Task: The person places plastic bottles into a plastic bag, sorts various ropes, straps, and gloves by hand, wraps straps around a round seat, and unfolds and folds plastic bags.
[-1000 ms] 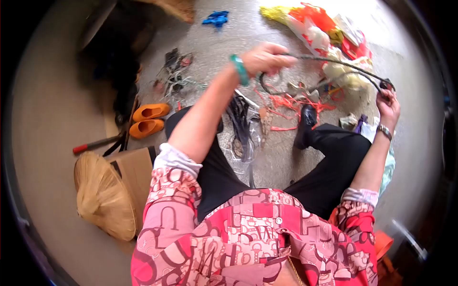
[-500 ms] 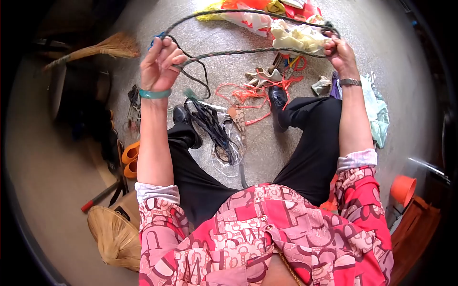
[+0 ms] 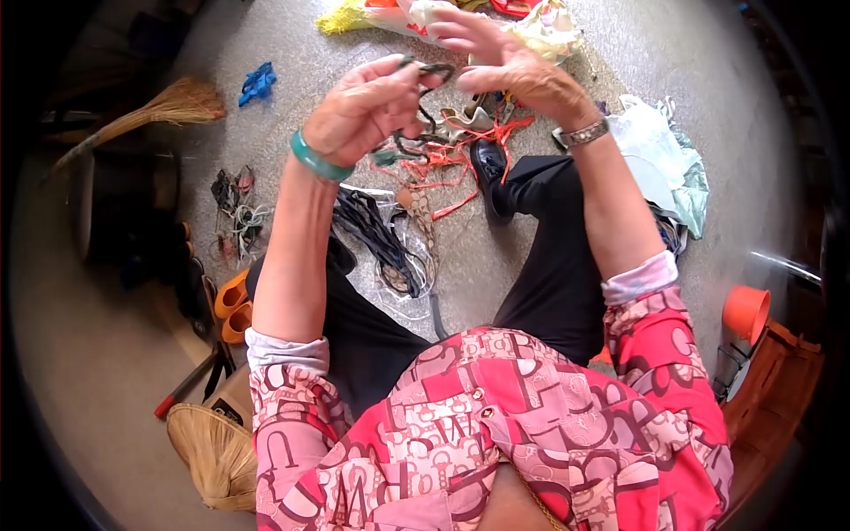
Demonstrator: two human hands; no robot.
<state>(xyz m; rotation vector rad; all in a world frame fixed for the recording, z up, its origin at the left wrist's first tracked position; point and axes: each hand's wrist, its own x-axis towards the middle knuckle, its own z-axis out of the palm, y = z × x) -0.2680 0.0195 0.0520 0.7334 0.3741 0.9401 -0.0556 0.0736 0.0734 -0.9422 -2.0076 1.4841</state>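
Note:
My left hand, with a green bangle at the wrist, pinches a dark braided rope. A loop of it stands out past the fingertips, and more hangs down below the hand. To its right my right hand is raised with the fingers spread, close to the loop but apart from it as far as I can see. Beneath the hands lie tangled orange-red strings and pale cloth gloves, partly covered. A bundle of black straps rests on the floor between my legs.
Plastic bags lie at the far side, pale green bags on the right. A straw broom, blue scrap, tangled cords, orange shoes and straw hat are leftward. An orange container stands right.
The rope was stretched wide between both hands. My right hand has let go and moved left with fingers spread; my left hand has moved right and keeps the rope, now gathered smaller.

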